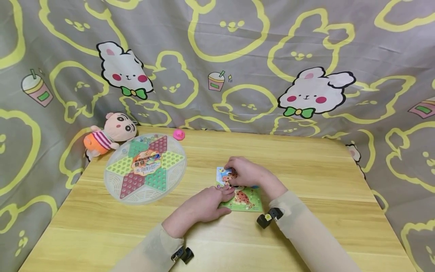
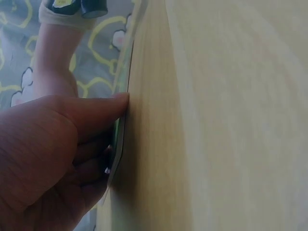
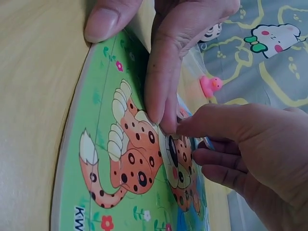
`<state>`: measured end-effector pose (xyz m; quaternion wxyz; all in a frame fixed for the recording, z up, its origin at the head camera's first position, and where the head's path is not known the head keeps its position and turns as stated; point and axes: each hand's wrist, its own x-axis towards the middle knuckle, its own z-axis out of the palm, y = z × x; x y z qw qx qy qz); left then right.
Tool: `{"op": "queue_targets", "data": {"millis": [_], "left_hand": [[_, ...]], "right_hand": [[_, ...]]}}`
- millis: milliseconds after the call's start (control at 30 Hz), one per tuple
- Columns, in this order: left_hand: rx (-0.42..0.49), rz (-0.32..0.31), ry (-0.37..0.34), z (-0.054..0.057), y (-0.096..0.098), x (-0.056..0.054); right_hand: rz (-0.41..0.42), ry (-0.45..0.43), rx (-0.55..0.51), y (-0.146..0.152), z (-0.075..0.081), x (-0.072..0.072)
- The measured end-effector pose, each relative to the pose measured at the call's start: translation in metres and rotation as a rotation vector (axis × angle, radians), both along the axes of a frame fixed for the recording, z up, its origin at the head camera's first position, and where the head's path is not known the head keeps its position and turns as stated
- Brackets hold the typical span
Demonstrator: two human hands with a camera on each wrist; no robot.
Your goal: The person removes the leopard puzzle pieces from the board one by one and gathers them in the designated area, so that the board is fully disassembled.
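Note:
A jigsaw puzzle (image 1: 244,204) with a spotted orange leopard on green grass lies flat on the table, and the right wrist view shows its leopard (image 3: 139,163) close up. My left hand (image 1: 212,202) rests on its left part, fingers straight on the picture, thumb at the near edge. At the upper part, my right hand (image 1: 249,175) pinches a puzzle piece (image 1: 228,180) by the leopard's head between thumb and curled fingers. These fingers hide much of the piece. In the left wrist view, the left hand (image 2: 38,139) lies along the puzzle's edge.
A round Chinese checkers board (image 1: 112,185) lies on the left of the wooden table (image 1: 323,181). Behind it are a plush doll (image 1: 102,138) and a small pink duck (image 1: 178,134). A patterned curtain (image 1: 238,102) hangs around the table's back and sides.

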<state>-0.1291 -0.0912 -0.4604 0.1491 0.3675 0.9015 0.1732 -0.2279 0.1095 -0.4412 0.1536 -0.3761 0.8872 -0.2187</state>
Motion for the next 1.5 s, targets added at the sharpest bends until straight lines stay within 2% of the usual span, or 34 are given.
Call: {"op": "queue_targets", "data": {"millis": [133,333,500,633,833,1133,1500], "left_hand": [[0.001,0.009,0.002,-0.001,0.002,0.000],[0.020,0.027,-0.011,-0.002,0.002,0.001],[0.038,0.037,-0.017,-0.003,0.001,0.001],[0.043,0.035,-0.020,-0.004,0.002,0.001],[0.039,0.034,-0.025,-0.003,0.001,0.002],[0.030,0.031,-0.030,-0.002,0.001,0.003],[0.035,0.022,-0.031,0.000,-0.001,0.004]], "right_hand": [[-0.030,-0.016,-0.020,0.002,0.002,0.000],[-0.029,-0.011,-0.117,0.013,0.006,-0.001],[-0.023,0.014,-0.198,0.031,0.011,0.001],[-0.060,0.015,-0.234,0.049,0.015,0.006],[-0.119,0.031,-0.250,0.072,0.020,0.012],[-0.160,0.076,-0.246,0.101,0.025,0.020],[-0.228,0.098,-0.192,0.129,0.012,0.020]]}}
